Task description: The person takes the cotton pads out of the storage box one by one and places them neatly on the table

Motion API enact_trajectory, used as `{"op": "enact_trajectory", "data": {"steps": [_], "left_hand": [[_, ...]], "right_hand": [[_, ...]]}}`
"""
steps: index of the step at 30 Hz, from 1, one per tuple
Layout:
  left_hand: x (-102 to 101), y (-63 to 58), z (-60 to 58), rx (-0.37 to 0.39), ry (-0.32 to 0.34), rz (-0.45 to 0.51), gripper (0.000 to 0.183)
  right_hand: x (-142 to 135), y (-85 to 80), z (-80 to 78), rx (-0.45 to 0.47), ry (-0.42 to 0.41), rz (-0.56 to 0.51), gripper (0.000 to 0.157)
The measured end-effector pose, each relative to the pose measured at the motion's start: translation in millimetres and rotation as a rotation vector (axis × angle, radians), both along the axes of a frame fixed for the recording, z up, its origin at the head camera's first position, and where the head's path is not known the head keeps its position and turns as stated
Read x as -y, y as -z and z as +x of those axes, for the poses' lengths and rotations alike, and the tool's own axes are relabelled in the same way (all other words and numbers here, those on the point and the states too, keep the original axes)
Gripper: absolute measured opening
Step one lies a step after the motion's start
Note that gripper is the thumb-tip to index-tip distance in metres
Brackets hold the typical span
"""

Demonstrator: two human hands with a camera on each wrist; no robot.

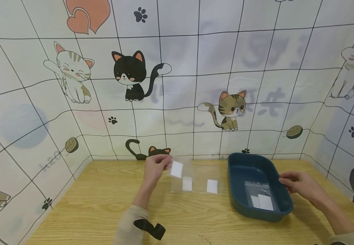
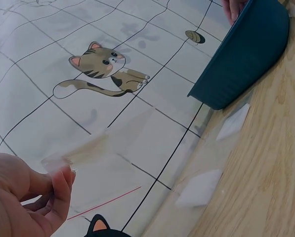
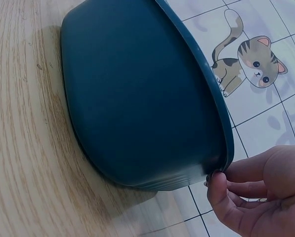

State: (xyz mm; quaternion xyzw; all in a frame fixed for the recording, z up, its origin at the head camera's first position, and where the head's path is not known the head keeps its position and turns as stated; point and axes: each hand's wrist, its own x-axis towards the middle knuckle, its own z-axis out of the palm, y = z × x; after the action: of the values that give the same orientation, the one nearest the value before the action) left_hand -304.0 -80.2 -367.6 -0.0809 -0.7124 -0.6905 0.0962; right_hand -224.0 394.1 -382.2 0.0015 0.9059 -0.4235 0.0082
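Observation:
My left hand [image 1: 155,167] pinches a clear plastic bag [image 1: 176,169] by its edge, between thumb and fingers. A white piece shows in that bag; in the left wrist view the see-through film [image 2: 90,148] stretches out from the fingertips. Below and to its right, more clear bags lie on the table, one around a white piece [image 1: 187,184] and one around another white piece [image 1: 212,186]. My right hand [image 1: 301,185] grips the right rim of a dark blue plastic basin [image 3: 137,89], thumb and fingers on either side. Inside the basin lie clear bags [image 1: 258,187] with white pieces.
The wooden table [image 1: 88,211] carries the bags and the basin. Behind and at both sides stands a white grid-patterned cloth [image 1: 180,92] with printed cats, close to the table's far edge. A black strap [image 1: 149,228] is around the left wrist.

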Motion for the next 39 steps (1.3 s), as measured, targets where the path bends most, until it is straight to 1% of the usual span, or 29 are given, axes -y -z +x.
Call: {"op": "enact_trajectory", "data": {"steps": [3, 9, 15, 20, 25, 34, 36, 39], "left_hand": [[6, 2.0, -2.6, 0.006, -0.019, -0.015, 0.017], [18, 8.1, -9.1, 0.043, -0.046, -0.03, 0.014], [29, 12.8, -13.1, 0.055, -0.05, -0.024, 0.015], [36, 15.4, -14.8, 0.067, -0.065, -0.03, 0.015], [44, 17.1, -15.6, 0.077, -0.065, -0.037, 0.015], [57, 25.4, -18.0, 0.113, -0.087, -0.048, 0.018], [60, 27.3, -18.5, 0.117, -0.084, -0.048, 0.02], [64, 30.1, -19.3, 0.15, -0.079, -0.037, 0.021]], "right_hand": [[0, 0.0, 0.5, -0.006, -0.005, -0.008, 0.044], [0, 0.8, 1.6, -0.016, -0.009, -0.018, 0.043], [0, 0.5, 1.5, -0.013, -0.01, -0.015, 0.044], [-1, 1.0, 0.9, -0.011, -0.01, -0.014, 0.044], [-1, 1.2, 0.8, -0.014, -0.009, -0.005, 0.043], [-1, 1.3, 1.3, -0.016, -0.01, -0.007, 0.044], [-1, 1.1, 1.6, -0.015, -0.009, -0.003, 0.044], [-1, 0.6, 2.0, -0.015, -0.007, 0.001, 0.044]]}}
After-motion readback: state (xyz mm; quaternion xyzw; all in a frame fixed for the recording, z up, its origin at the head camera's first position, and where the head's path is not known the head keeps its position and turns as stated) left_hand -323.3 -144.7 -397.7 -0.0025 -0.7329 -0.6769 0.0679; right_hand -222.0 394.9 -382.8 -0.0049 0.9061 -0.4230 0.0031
